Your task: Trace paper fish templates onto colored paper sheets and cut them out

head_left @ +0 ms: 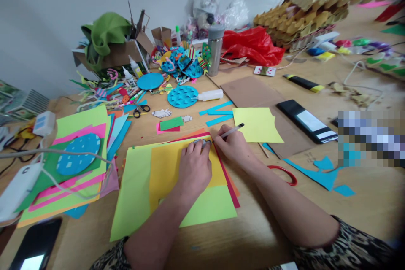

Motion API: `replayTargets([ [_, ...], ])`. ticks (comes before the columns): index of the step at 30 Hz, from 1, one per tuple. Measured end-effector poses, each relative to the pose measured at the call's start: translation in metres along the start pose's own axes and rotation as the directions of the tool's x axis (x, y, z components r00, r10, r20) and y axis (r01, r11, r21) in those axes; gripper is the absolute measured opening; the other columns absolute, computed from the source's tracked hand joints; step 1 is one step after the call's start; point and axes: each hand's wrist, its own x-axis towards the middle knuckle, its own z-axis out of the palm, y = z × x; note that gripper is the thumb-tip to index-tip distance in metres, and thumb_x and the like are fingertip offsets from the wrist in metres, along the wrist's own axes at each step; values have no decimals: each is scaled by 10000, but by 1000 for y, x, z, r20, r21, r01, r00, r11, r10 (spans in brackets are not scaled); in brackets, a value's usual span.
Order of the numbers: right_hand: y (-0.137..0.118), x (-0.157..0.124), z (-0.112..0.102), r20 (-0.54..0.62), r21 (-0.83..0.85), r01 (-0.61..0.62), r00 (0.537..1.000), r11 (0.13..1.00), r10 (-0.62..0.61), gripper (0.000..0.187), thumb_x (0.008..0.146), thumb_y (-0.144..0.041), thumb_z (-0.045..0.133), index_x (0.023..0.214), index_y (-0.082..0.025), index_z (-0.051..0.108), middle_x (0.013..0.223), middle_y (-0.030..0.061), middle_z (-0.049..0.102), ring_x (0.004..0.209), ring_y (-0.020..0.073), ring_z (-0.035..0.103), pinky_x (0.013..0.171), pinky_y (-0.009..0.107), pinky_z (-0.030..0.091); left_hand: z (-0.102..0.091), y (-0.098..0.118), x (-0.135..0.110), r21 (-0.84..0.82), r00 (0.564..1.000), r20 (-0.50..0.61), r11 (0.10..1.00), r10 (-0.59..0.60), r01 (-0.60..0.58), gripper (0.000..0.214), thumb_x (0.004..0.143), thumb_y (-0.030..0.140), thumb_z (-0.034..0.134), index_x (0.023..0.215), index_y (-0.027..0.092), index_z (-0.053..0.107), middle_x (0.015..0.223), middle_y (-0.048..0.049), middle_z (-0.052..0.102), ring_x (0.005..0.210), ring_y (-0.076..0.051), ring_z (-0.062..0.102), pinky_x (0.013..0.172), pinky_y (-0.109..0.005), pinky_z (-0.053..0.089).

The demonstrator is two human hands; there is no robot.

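Okay so your right hand (232, 143) has its fingers closed around a pen (234, 130), with the writing end down by the far right corner of the golden sheet (166, 164). Your left hand (195, 164) is laid across that golden sheet, fingers open and pressing down over a small greyish piece (202, 141) that's mostly hidden. Lime paper (133, 185) sits under the golden sheet on the table (249, 230). Past its far edge you've got a green strip (171, 123), then a blue disc (182, 96); pale yellow paper (257, 124) is off to its right.
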Motion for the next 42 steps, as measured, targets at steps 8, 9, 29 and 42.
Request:
replayTargets([
  [8,0,0,0,30,-25,-8,1000,1000,9,136,762,-275,499,651,-226,438,533,-19,530,504,148,497,499,252,321,-3,-2,2,-31,1000,22,999,-11,12,378,887,146,450,1248,207,547,1229,-71,590,1084,-247,501,859,-408,426],
  [9,0,-1,0,32,-27,-7,999,1000,8,132,762,-275,498,654,-227,438,527,-21,524,496,146,491,493,252,317,-3,-3,2,-33,1000,26,999,-11,12,376,888,147,450,1246,208,549,1231,-69,590,1082,-247,500,859,-407,427],
  [29,0,-3,2,35,-38,59,998,998,-58,133,767,-280,477,658,-227,422,545,-2,541,523,161,506,513,260,321,-5,-5,4,-80,998,59,996,-24,29,377,887,151,449,1243,212,560,1230,-50,586,1075,-255,479,850,-402,409],
  [42,0,-3,3,44,-13,42,998,999,-42,143,757,-270,505,651,-228,419,545,-1,539,515,157,501,494,260,308,-4,-12,7,-150,997,63,988,-35,44,385,868,120,465,1215,235,586,1202,-47,588,1042,-245,470,930,-402,401],
])
